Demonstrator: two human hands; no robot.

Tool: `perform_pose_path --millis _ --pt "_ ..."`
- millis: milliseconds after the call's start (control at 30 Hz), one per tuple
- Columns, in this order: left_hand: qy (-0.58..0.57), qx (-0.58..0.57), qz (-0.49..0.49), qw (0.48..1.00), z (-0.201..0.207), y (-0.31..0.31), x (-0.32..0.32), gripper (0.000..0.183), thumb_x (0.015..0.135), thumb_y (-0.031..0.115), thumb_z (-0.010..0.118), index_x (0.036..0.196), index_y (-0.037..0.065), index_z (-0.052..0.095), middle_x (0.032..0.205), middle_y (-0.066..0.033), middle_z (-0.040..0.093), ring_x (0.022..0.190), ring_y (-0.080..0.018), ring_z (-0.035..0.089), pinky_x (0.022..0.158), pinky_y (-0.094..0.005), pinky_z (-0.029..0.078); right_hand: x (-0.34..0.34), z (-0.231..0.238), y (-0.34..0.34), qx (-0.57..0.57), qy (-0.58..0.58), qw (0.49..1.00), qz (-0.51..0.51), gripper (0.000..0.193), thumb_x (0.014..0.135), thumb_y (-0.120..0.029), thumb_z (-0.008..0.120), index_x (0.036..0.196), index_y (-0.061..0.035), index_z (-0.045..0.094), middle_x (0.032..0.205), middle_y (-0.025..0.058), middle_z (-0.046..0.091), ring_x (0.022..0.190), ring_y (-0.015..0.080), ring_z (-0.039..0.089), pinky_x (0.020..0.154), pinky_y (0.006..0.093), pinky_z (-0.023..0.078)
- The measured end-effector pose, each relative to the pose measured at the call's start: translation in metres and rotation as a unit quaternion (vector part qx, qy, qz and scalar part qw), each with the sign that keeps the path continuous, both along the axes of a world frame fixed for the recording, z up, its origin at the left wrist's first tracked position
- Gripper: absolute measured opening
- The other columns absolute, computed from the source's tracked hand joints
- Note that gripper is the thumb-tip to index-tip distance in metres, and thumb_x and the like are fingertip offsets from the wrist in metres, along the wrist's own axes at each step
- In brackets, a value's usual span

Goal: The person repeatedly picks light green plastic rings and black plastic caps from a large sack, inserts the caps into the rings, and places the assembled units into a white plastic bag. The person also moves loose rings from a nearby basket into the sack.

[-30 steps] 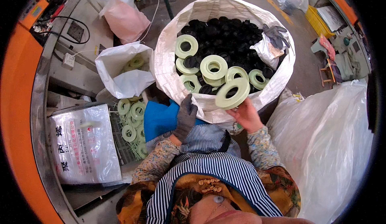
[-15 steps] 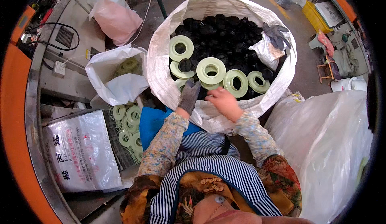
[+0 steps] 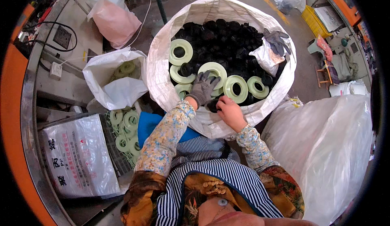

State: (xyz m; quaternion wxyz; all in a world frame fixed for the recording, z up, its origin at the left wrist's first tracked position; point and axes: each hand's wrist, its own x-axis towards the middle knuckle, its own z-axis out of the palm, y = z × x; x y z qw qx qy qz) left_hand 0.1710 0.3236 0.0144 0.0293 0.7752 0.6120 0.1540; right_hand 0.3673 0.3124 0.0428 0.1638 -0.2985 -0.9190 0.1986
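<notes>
A large white woven sack (image 3: 159,63) stands in front of me, holding many black plastic caps (image 3: 227,39) and several pale green plastic rings with flanged rims. My left hand (image 3: 203,89), in a grey glove, lies with fingers spread over the near rim of a green ring (image 3: 215,66). My bare right hand (image 3: 231,111) is at the sack's near edge, its fingers curled against a dark cap (image 3: 213,104). Just beyond that hand is another green ring (image 3: 235,89). Farther left, a loose black cap (image 3: 186,69) rests on a green ring (image 3: 177,76).
A grey glove (image 3: 277,42) lies on a small white bag inside the sack's right side. To the left stand an open white bag (image 3: 115,95) and more green rings (image 3: 131,120). A big translucent plastic bag (image 3: 321,145) fills the right. A yellow crate (image 3: 315,22) sits far right.
My left hand has moved forward and spread over the middle green ring. The right hand has drawn slightly down, and a dark cap now shows at its fingertips. The view has shifted a little.
</notes>
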Motion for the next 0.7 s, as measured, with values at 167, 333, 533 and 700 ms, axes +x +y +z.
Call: perform_pose_path --millis 167,333,533,700 --pt "-0.196 0.021 0.083 0.977 0.009 -0.006 -0.016 0.057 0.087 0.021 0.062 0.140 0.006 0.046 0.131 -0.0161 0.056 0.125 -0.0299 0.051 0.108 -0.0442 0.034 0.013 0.024 -0.008 0.007 0.145 0.983 -0.110 0.022 0.074 -0.005 0.073 0.086 -0.0045 0.055 0.142 0.0197 0.044 0.115 0.0344 0.055 0.091 0.0412 0.048" --pt "-0.762 -0.053 0.038 0.644 0.059 -0.071 -0.002 0.047 0.099 0.023 0.056 0.136 -0.003 0.044 0.125 -0.0122 0.059 0.112 -0.0189 0.059 0.092 -0.0317 0.051 0.004 0.045 -0.004 -0.247 0.367 0.890 -0.108 0.024 0.077 -0.005 0.072 0.088 -0.0030 0.050 0.142 0.0199 0.044 0.115 0.0359 0.054 0.095 0.0364 0.044" --pt "-0.748 -0.005 0.072 0.660 0.030 -0.107 0.010 0.068 0.084 0.006 0.071 0.141 -0.003 0.035 0.124 -0.0195 0.058 0.112 -0.0260 0.060 0.091 -0.0361 0.052 -0.020 0.079 -0.036 -0.064 0.309 0.949 0.013 0.044 0.070 -0.015 0.082 0.102 -0.0050 0.052 0.135 0.0160 0.050 0.120 0.0365 0.052 0.098 0.0404 0.045" --pt "-0.610 0.048 0.051 0.789 0.035 -0.122 0.004 0.073 0.080 0.007 0.075 0.141 -0.004 0.037 0.127 -0.0240 0.056 0.114 -0.0338 0.059 0.095 -0.0407 0.050 -0.010 0.098 -0.045 -0.044 0.249 0.967 0.035 0.076 0.068 -0.014 0.083 0.135 -0.0078 0.049 0.133 0.0146 0.051 0.119 0.0338 0.053 0.098 0.0402 0.046"
